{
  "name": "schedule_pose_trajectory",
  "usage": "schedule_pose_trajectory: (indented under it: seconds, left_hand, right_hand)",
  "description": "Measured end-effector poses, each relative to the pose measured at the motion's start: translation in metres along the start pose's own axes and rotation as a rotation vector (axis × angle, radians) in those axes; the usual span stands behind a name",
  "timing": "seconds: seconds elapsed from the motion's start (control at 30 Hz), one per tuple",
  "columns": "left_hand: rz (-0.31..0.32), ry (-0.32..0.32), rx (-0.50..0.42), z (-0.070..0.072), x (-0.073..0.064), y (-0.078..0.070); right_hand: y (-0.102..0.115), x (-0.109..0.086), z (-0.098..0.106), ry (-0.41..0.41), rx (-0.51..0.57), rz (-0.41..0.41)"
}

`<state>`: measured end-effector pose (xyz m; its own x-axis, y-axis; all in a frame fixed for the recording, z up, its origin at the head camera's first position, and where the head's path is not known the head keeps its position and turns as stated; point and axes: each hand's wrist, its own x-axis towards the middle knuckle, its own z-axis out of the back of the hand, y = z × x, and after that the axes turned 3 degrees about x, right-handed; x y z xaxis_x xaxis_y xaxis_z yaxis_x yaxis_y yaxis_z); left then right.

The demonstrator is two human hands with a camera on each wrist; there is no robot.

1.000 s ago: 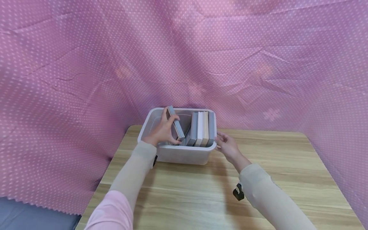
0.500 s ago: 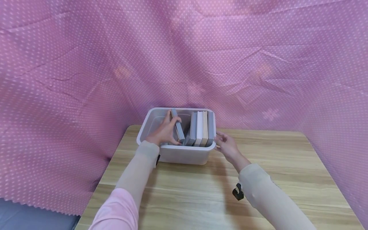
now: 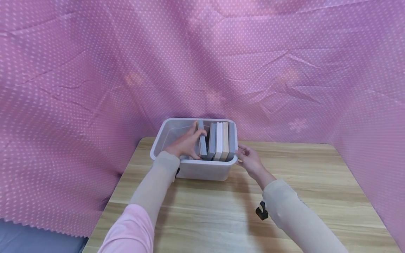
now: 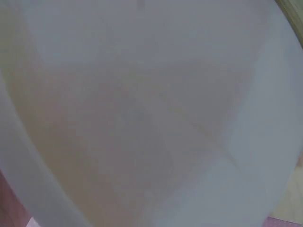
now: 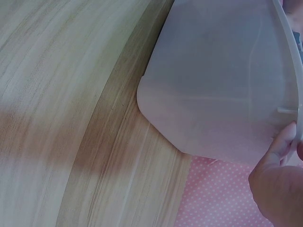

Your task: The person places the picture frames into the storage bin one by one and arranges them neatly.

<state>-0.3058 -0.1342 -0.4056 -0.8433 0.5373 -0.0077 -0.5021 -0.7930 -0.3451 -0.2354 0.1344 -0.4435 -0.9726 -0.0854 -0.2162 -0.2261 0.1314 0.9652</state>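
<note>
In the head view a pale plastic bin (image 3: 202,170) stands on a wooden table, with several books upright at its right end. Inside it, my left hand (image 3: 185,142) grips a thin grey book (image 3: 203,142) by its two ends. That book leans slightly, just left of another grey book (image 3: 212,140). To the right follow a white book (image 3: 219,140), a cream book (image 3: 225,140) and one more grey book (image 3: 232,140). My right hand (image 3: 251,161) holds the bin's right rim, its thumb against the outer wall in the right wrist view. The bin's wall fills the left wrist view.
Pink dotted cloth (image 3: 202,70) hangs behind and on both sides of the table (image 3: 215,211). The bin stands near the table's back edge. The left part of the bin's inside shows bare wall (image 3: 169,135).
My left hand has moved to the right inside the bin, bringing the grey book closer to the row and more upright. My right hand stays at the rim.
</note>
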Motion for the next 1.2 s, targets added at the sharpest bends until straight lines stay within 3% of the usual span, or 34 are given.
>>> schedule_pose_trajectory:
  seconds: [0.37, 0.63, 1.2]
  left_hand:
    - [0.051, 0.103, -0.007, 0.001, 0.004, -0.008]
    - [0.015, 0.116, -0.07, 0.001, 0.003, -0.004]
    - [-0.095, 0.052, -0.144, -0.01, 0.003, 0.005]
  right_hand:
    - [0.0, 0.002, 0.0, -0.003, -0.008, -0.001]
    - [0.001, 0.002, 0.0, -0.007, -0.007, -0.006]
    - [0.0, 0.005, 0.003, 0.0, -0.004, 0.005]
